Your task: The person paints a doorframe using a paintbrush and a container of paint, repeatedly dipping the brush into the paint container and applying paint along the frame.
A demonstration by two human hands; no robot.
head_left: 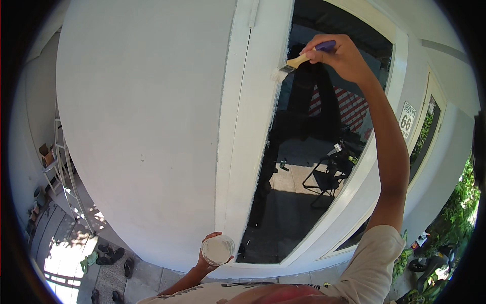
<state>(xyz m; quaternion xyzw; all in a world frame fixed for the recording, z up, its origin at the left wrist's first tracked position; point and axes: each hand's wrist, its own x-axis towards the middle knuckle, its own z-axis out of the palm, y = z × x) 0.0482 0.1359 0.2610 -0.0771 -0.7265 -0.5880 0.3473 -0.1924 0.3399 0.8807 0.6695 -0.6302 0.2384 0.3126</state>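
Note:
My right hand (340,54) is raised high and grips a paintbrush (298,60) with a wooden ferrule end and a purple handle. Its white-loaded bristles touch the edge of the white window frame (253,126). My left hand (207,253) is low, near my chest, and holds a small round cup of white paint (217,250) against the foot of the frame. The dark window glass (304,167) to the right of the frame reflects a paved floor and a folding chair.
A broad white wall (142,121) fills the left. A white metal rack (63,167) with boxes stands far left, with sandals (109,256) on the tiled floor below. Another window frame (430,131) and green plants (455,213) are at the right.

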